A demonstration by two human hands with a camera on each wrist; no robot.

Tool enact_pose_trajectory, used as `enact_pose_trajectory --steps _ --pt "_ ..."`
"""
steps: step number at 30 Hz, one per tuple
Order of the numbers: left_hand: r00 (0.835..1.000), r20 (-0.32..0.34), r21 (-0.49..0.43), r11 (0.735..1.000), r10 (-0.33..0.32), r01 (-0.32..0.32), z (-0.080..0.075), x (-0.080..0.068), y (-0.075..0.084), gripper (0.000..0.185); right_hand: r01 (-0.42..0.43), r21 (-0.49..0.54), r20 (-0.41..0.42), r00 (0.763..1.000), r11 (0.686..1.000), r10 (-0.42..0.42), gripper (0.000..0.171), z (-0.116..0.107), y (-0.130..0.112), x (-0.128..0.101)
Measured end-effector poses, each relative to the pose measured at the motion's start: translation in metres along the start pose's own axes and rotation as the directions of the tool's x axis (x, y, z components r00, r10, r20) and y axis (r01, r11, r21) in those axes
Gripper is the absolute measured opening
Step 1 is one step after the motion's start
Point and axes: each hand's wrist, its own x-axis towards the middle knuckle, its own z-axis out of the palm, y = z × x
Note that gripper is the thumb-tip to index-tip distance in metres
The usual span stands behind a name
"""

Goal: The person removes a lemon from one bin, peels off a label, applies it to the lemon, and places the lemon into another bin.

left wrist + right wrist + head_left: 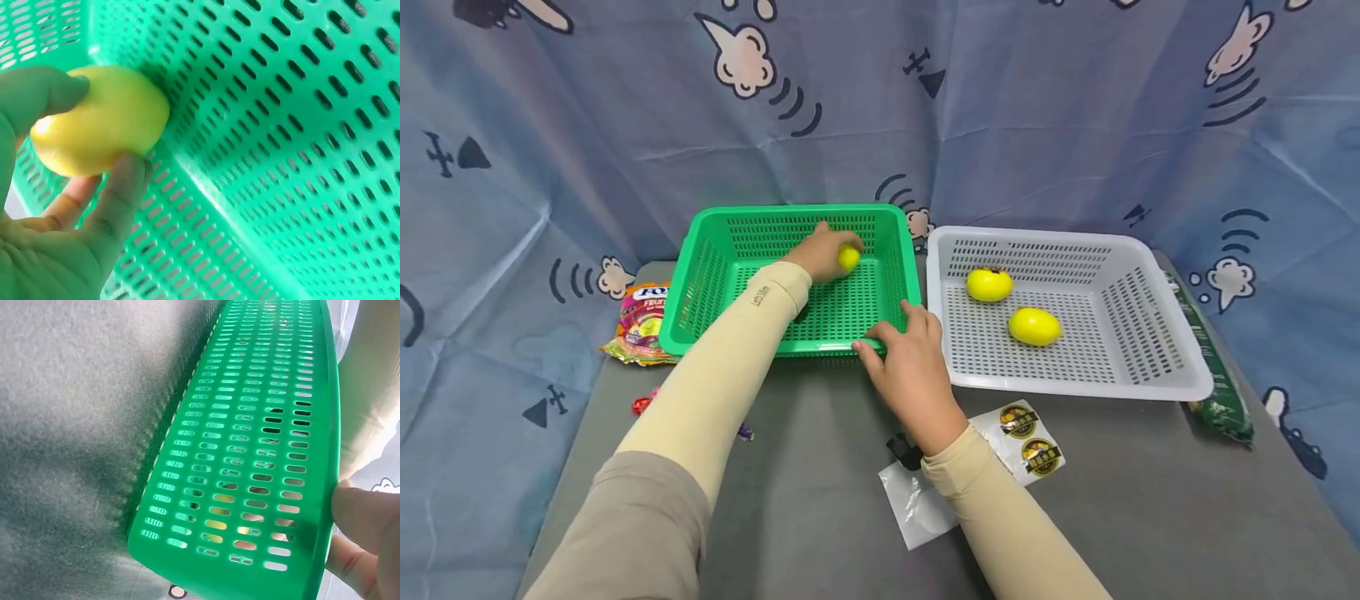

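The left hand (823,254) has its grip closed on a yellow lemon (849,259), thumb on one side and fingertips on the other, inside the right half of a green basket (797,210); whether the lemon touches the basket floor I cannot tell. The right hand (917,375) grips the near rim of that basket towards its right end, thumb and fingers pinching the edge between them. Just to the right stands a white basket (1052,387) with two more lemons on its floor: a far left lemon (988,285) with a dark patch at its far side, and a near right lemon (1035,326), the two slightly apart. A green bag (1221,400) lies along the right side of the white basket, and a colourful packet (643,325) lies against the left side of the green one. On the grey desk (820,500), a small red item (642,405) and a small purple item (745,432) show on either side of the left forearm. A white sheet (925,508) with round black-and-gold labels shows on both sides of the right forearm, with a black object (904,451) at its left part. A blue patterned curtain (850,125) hangs at the far side.
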Motion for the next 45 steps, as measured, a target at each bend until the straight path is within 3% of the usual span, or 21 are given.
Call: enact_pose_trajectory --steps 4,11,15,17,19,23,25,27,30,33,36,38,41,44,45 --pt "1.0 -0.024 -0.054 0.999 0.007 -0.008 -0.004 -0.006 -0.002 0.044 0.0 -0.008 -0.01 1.0 1.0 0.0 0.026 -0.001 0.002 0.001" --pt "0.999 0.054 -0.008 1.0 0.003 -0.003 0.012 -0.001 -0.012 0.058 -0.019 0.007 0.033 0.999 1.0 0.019 0.027 0.001 0.002 -0.001" --pt "0.999 0.016 -0.015 0.999 0.03 -0.03 0.0 -0.01 -0.007 0.057 -0.014 -0.003 0.017 1.0 1.0 0.014 0.027 -0.002 0.003 -0.003" --pt "0.998 -0.023 -0.097 0.994 0.052 -0.054 -0.012 -0.026 -0.003 0.058 -0.008 -0.01 0.009 1.0 1.0 0.008 0.027 0.001 0.002 -0.003" --pt "0.994 -0.084 -0.224 0.971 0.063 -0.08 -0.023 -0.049 0.006 0.058 -0.011 -0.013 0.008 1.0 1.0 0.011 0.027 0.002 0.003 -0.004" --pt "0.971 -0.238 -0.434 0.891 0.032 -0.135 -0.027 -0.12 0.031 0.055 -0.018 -0.004 0.01 1.0 1.0 0.018 0.029 0.002 0.005 -0.004" --pt "0.957 -0.29 -0.47 0.873 -0.008 -0.135 -0.015 -0.161 0.043 0.053 -0.016 0.0 0.013 1.0 1.0 0.016 0.029 0.002 0.005 -0.003" --pt "0.945 -0.321 -0.479 0.872 -0.065 -0.103 0.009 -0.196 0.053 0.052 -0.009 0.0 0.015 1.0 1.0 0.009 0.03 0.002 0.005 -0.002" --pt "0.93 -0.333 -0.454 0.891 -0.156 -0.012 0.06 -0.228 0.059 0.054 -0.006 0.001 0.026 1.0 1.0 0.006 0.032 0.003 0.004 0.001" --pt "0.922 -0.336 -0.396 0.917 -0.194 0.048 0.113 -0.23 0.06 0.054 -0.012 -0.012 0.029 1.0 1.0 0.012 0.033 -0.001 0.004 0.003" --pt "0.914 -0.36 -0.348 0.936 -0.185 0.052 0.147 -0.222 0.057 0.054 -0.01 -0.026 0.042 0.999 1.0 0.011 0.034 -0.004 0.004 0.005" --pt "0.904 -0.394 -0.299 0.953 -0.167 0.046 0.158 -0.22 0.058 0.059 -0.009 -0.018 0.067 0.998 1.0 0.01 0.035 -0.006 0.006 0.006" --pt "0.862 -0.493 -0.243 0.97 -0.122 -0.002 0.159 -0.225 0.067 0.068 -0.019 0.058 0.105 0.994 0.998 0.012 0.038 -0.014 0.011 0.005" --pt "0.803 -0.592 -0.309 0.939 -0.064 -0.152 0.158 -0.234 0.085 0.058 -0.053 0.238 0.11 0.994 0.97 0.028 0.038 -0.031 0.02 -0.008" --pt "0.795 -0.606 -0.332 0.918 -0.029 -0.219 0.16 -0.237 0.092 0.051 -0.056 0.307 0.082 0.996 0.95 0.032 0.035 -0.037 0.024 -0.016"
